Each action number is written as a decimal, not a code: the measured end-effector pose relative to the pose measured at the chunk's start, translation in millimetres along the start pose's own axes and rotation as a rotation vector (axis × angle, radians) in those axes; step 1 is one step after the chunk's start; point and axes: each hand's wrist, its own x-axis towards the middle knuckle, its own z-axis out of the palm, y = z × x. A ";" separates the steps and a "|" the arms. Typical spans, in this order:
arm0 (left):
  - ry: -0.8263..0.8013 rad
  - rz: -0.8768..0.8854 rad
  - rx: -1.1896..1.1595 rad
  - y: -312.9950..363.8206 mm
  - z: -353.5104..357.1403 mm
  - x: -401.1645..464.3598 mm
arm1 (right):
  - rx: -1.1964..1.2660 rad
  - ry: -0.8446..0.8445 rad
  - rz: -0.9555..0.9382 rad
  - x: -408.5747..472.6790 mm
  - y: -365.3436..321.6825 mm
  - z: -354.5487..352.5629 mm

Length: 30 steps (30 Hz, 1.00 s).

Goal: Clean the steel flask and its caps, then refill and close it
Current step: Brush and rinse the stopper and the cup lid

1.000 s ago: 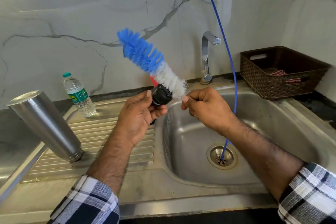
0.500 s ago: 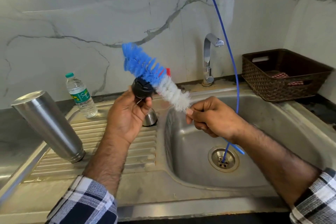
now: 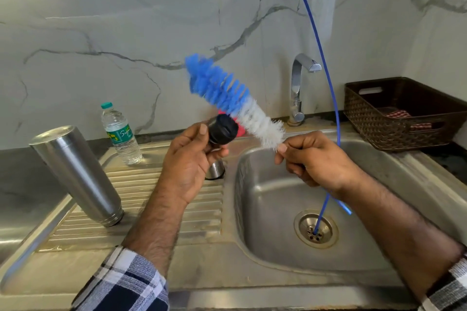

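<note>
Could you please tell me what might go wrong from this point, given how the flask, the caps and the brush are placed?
1. The steel flask stands upside down and tilted on the ribbed drainboard; a knock from the left forearm could tip it.
2. The left hand holds the black cap near its fingertips by the basin; hard brushing might knock it in.
3. The brush, held by the right hand, could flick water around.

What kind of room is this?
Most likely a home kitchen: a steel sink with a ribbed drainboard, a tap against a marble-look wall.
</note>
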 end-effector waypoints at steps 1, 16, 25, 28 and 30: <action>-0.056 0.008 0.012 -1.9 2.3 -1.2 | 0.075 0.015 0.000 0.8 -1.1 3.0; -0.231 0.096 0.368 -14.0 16.2 -7.5 | 0.078 0.136 -0.148 -1.9 -3.5 23.4; -0.226 0.148 0.598 -15.6 17.5 -10.3 | -0.381 0.288 -0.376 -1.3 5.4 24.1; -0.246 0.127 0.593 -14.8 19.0 -11.7 | -0.335 0.320 -0.338 2.0 6.0 23.4; -0.271 0.120 0.568 -15.2 20.7 -12.5 | -0.184 0.314 -0.280 2.5 4.6 21.9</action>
